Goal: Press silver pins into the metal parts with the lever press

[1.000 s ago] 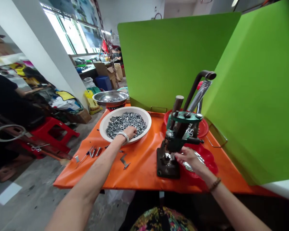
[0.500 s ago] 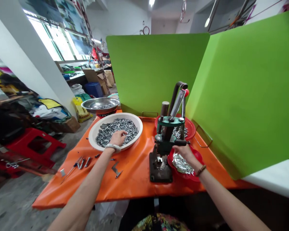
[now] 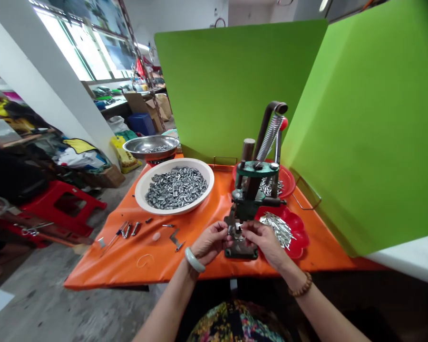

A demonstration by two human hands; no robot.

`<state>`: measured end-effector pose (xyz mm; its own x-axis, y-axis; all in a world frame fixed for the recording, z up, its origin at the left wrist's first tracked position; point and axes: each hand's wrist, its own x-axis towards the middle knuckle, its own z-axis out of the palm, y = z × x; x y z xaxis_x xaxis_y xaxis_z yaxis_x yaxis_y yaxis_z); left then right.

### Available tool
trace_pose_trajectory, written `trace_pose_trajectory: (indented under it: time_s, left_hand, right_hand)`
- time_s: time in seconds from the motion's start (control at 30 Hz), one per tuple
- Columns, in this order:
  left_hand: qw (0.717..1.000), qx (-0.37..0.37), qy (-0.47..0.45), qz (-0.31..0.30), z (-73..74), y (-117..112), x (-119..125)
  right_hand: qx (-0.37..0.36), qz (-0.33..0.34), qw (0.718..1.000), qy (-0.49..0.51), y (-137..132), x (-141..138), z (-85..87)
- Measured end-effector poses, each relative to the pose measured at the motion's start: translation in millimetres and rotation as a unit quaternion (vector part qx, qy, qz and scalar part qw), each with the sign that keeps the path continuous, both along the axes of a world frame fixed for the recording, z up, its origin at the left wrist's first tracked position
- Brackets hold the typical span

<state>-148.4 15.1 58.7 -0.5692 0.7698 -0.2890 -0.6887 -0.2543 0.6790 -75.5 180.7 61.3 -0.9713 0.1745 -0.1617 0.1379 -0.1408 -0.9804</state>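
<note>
Both hands meet at the base of a dark green hand press (image 3: pixel 254 183) with a coil spring. My left hand (image 3: pixel 214 241), a pale bangle on its wrist, pinches at the left side of the press's lower die; whatever is between its fingertips is too small to make out. From the other side my right hand (image 3: pixel 266 241), with a beaded bracelet, is closed in a pinch too, its content hidden. Left of the press, a white basin (image 3: pixel 140 195) holds many small grey metal sleeves (image 3: pixel 176 187). A red flower-shaped dish (image 3: pixel 301 240) with thin silvery metal pins (image 3: pixel 278 230) lies beside my right hand.
Behind the press stands a second red dish (image 3: pixel 290 183) with metal parts. A steel bowl (image 3: pixel 133 148) sits at the back left. Small tools (image 3: pixel 127 230) and a bent metal piece (image 3: pixel 176 240) lie on the orange tablecloth (image 3: pixel 157 268). Green panels (image 3: pixel 235 90) wall the back and right.
My left hand has left the sleeves in the white basin and come right to the press base. My right hand has moved from beside the press's side handle down and left to the die.
</note>
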Motion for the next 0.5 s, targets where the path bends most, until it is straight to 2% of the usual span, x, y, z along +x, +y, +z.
trace_pose_trajectory:
  time_s: [0.1, 0.3, 0.4, 0.5]
  left_hand:
    - [0.999, 0.012, -0.024, -0.016, -6.5, 6, 6]
    - [0.999, 0.011, -0.027, -0.031, -11.1, 15, 14]
    - [1.0, -0.019, -0.002, -0.022, -18.6, 19, 15]
    - [0.986, -0.125, 0.104, 0.044, -32.6, 23, 11]
  right_hand:
    - [-0.012, 0.001, 1.0, 0.008, -10, 1, 4.5]
    - [-0.02, 0.015, 0.999, 0.026, -10, 3, 2.6]
    - [0.034, 0.029, 0.999, 0.03, -5, 2, -6.0]
    - [0.125, 0.013, 0.992, 0.025, 3, -3, -22.2]
